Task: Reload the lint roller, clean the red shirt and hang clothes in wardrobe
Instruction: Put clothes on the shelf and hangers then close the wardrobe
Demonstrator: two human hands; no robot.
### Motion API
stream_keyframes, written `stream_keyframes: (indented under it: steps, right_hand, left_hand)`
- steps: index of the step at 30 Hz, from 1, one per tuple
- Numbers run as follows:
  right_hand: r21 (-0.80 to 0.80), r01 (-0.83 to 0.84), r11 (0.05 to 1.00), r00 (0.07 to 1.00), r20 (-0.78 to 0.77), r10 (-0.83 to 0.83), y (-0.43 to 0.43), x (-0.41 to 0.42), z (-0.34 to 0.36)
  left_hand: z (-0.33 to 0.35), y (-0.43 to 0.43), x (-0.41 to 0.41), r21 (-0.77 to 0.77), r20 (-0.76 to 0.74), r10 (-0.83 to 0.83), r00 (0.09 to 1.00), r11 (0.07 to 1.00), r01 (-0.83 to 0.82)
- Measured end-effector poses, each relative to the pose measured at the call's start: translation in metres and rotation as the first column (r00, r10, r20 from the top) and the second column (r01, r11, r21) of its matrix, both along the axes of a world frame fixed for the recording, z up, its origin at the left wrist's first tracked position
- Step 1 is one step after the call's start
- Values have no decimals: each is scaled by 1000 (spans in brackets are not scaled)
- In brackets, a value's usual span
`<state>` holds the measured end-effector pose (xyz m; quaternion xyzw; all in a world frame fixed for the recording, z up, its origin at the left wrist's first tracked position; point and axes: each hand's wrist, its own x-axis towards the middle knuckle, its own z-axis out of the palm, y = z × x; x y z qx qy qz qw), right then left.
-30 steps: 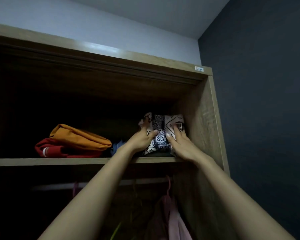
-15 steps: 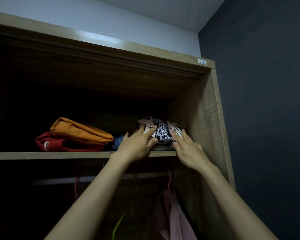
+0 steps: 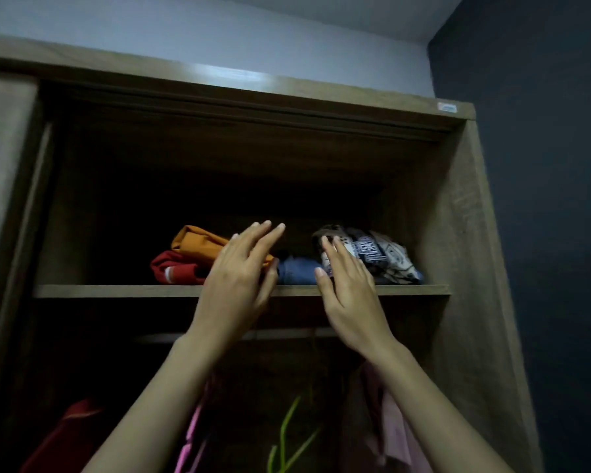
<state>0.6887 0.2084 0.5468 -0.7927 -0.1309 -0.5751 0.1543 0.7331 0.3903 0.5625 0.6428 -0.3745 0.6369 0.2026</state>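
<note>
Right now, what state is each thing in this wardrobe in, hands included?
Left hand: open, holding nothing.
Right hand: open, holding nothing.
Patterned cloth: lying on the shelf, at its right end.
Orange cloth: folded, atop the red cloth.
Blue cloth: on the shelf, between the piles.
Wardrobe: open.
Pink garment: hanging below the shelf.

Orange top (image 3: 198, 242), red one (image 3: 171, 269), blue (image 3: 296, 269), b/w patterned cloth (image 3: 372, 250).

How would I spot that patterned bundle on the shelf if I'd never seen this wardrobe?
Look at the wardrobe's upper shelf, far right end beside the side wall. The patterned bundle lies there, the only black-and-white printed cloth; its neighbours are plain blue, orange and red.
</note>
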Motion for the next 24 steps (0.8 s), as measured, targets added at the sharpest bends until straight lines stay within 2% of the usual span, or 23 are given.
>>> stream_keyframes:
  steps: [2,4,7,10,14,18,21,24]
  right_hand:
    - [20,-32,999,999,-7,32,18,9,8]
    - [4,1,1000,1000,-30,-1,36,17,17]
    - [-36,118,992,987,-107,-121,59,28,25]
    - [-26,230,973,960,-158,-231,76,37,30]
    - [-47,351,935,919,-174,-354,90,46,44]
    - [-37,259,965,939,-223,-261,97,55,47]
    - [-29,195,980,960,-199,-197,97,59,44]
    - [81,-8,997,991,-135,19,93,63,43]
  left_hand:
    - [4,26,2,-51,27,41,999,998,-40]
    - [10,50,5,-133,-43,73,996,988,-79]
    - [21,74,19,-189,-256,95,962,971,-147]
    - [35,88,28,-184,-506,9,862,976,-118]
    - [54,88,31,-159,-659,21,752,973,-167]
    - [70,81,32,-148,-748,-19,664,979,-139]
    - [69,78,37,-160,-718,-102,689,987,-21]
    - [65,81,38,-172,-665,-226,712,974,149]
